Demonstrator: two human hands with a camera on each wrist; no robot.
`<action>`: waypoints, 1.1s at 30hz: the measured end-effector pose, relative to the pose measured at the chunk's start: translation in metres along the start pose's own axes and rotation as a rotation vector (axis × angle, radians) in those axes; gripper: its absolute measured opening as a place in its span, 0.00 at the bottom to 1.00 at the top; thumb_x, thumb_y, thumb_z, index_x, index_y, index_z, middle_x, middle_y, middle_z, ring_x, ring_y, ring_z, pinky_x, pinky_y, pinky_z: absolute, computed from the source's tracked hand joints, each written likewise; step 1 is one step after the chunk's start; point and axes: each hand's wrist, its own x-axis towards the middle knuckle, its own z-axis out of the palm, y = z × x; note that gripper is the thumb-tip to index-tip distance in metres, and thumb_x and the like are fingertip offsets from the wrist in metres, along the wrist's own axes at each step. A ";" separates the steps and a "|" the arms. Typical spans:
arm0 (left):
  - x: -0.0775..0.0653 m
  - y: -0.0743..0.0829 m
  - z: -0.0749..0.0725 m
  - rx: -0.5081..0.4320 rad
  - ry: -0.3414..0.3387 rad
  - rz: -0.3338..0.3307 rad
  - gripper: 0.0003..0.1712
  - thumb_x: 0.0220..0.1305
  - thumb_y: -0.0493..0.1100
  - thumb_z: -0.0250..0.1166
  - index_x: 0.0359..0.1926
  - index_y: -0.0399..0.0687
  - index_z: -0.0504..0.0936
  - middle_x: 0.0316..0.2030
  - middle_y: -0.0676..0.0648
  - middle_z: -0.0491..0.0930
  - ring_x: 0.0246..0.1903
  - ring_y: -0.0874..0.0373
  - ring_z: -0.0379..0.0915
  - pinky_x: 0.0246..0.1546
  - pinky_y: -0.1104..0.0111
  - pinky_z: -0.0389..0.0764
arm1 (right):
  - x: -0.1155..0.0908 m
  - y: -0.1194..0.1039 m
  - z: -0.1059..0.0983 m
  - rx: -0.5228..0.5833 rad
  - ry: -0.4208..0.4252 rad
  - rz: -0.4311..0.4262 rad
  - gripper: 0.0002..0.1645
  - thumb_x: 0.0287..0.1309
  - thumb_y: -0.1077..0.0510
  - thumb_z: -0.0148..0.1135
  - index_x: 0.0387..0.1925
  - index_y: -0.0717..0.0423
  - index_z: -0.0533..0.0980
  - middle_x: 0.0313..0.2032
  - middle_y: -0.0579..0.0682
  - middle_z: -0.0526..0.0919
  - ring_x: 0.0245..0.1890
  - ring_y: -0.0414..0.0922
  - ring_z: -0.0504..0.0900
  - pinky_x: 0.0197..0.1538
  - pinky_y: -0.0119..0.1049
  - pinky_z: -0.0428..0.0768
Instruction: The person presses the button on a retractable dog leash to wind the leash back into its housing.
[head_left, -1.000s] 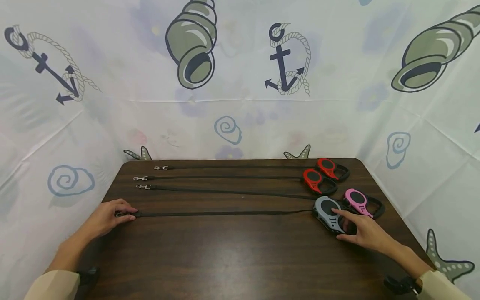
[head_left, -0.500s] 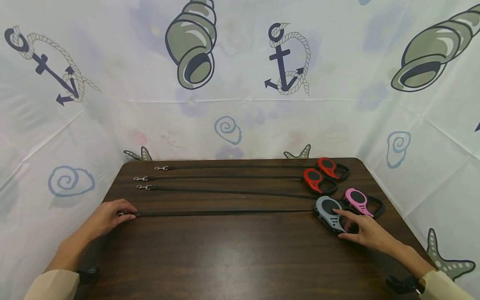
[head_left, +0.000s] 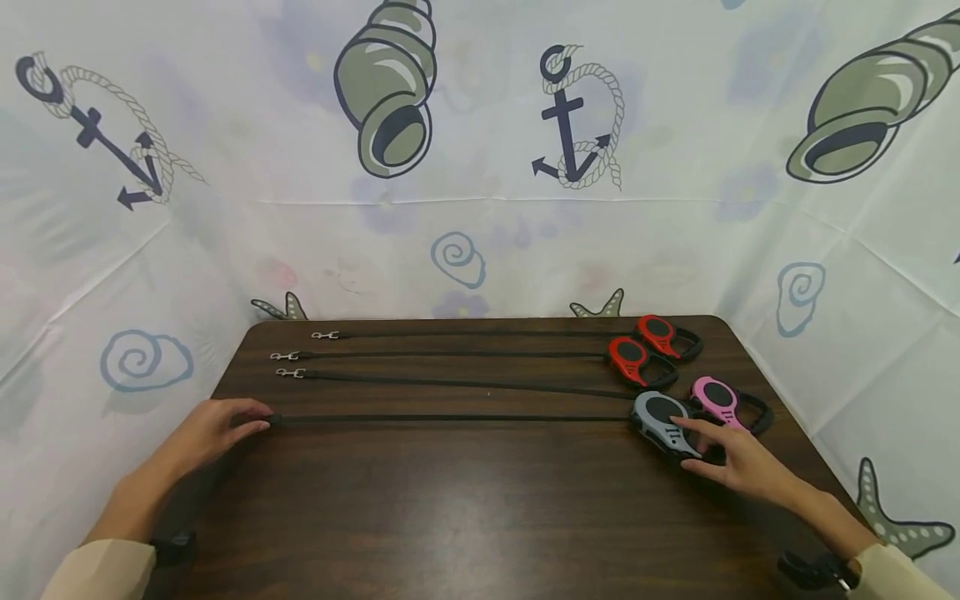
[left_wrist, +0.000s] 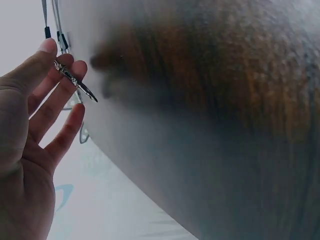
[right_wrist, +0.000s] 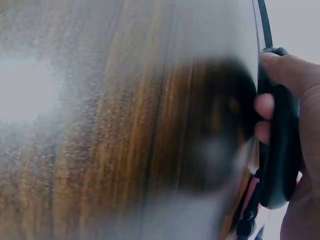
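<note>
My left hand (head_left: 217,429) pinches the clip end of a black leash strap (head_left: 450,418) at the table's left. In the left wrist view, its metal snap hook (left_wrist: 75,81) shows between thumb and fingers. The strap runs straight across to a grey retractable dog leash (head_left: 660,421) on the right. My right hand (head_left: 738,458) holds that leash by its handle, with a finger reaching onto the casing. In the right wrist view, the thumb and fingers wrap the black handle (right_wrist: 280,150). A pink retractable leash (head_left: 716,398) lies right behind the grey one.
Two red retractable leashes (head_left: 628,358) lie farther back on the brown table (head_left: 450,517). Straps from the other leashes stretch left, ending in metal snap hooks (head_left: 291,373). A white cloth (head_left: 495,250) printed with shells and anchors surrounds the table's back and sides.
My left hand has risen slightly with the clip end, and the grey leash's strap now runs straighter and a little farther back. My right hand and the grey leash have shifted slightly right.
</note>
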 end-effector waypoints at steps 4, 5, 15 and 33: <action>0.000 0.004 -0.005 0.015 -0.008 -0.023 0.13 0.47 0.34 0.84 0.35 0.45 0.91 0.31 0.50 0.90 0.31 0.53 0.88 0.34 0.57 0.86 | 0.005 -0.002 -0.005 -0.011 0.025 0.027 0.43 0.43 0.64 0.86 0.64 0.59 0.79 0.30 0.31 0.74 0.28 0.27 0.69 0.31 0.23 0.66; 0.000 0.004 -0.005 0.017 -0.006 -0.025 0.13 0.47 0.34 0.84 0.35 0.44 0.91 0.30 0.50 0.90 0.31 0.54 0.88 0.33 0.58 0.85 | 0.006 -0.002 -0.006 -0.015 0.029 0.034 0.43 0.43 0.64 0.86 0.64 0.59 0.80 0.30 0.31 0.74 0.28 0.27 0.68 0.31 0.23 0.66; 0.002 0.008 -0.016 -0.055 -0.042 -0.090 0.12 0.47 0.32 0.82 0.35 0.43 0.92 0.29 0.51 0.90 0.28 0.70 0.82 0.28 0.71 0.81 | 0.014 -0.004 -0.020 -0.021 0.072 0.132 0.36 0.46 0.63 0.85 0.60 0.55 0.83 0.34 0.41 0.85 0.29 0.32 0.72 0.31 0.26 0.71; 0.009 0.008 -0.021 -0.185 -0.135 -0.271 0.12 0.52 0.33 0.81 0.38 0.42 0.90 0.32 0.49 0.89 0.28 0.70 0.76 0.29 0.73 0.80 | 0.032 0.006 -0.038 0.141 0.079 0.406 0.22 0.62 0.57 0.78 0.56 0.55 0.87 0.48 0.58 0.88 0.43 0.27 0.78 0.40 0.21 0.74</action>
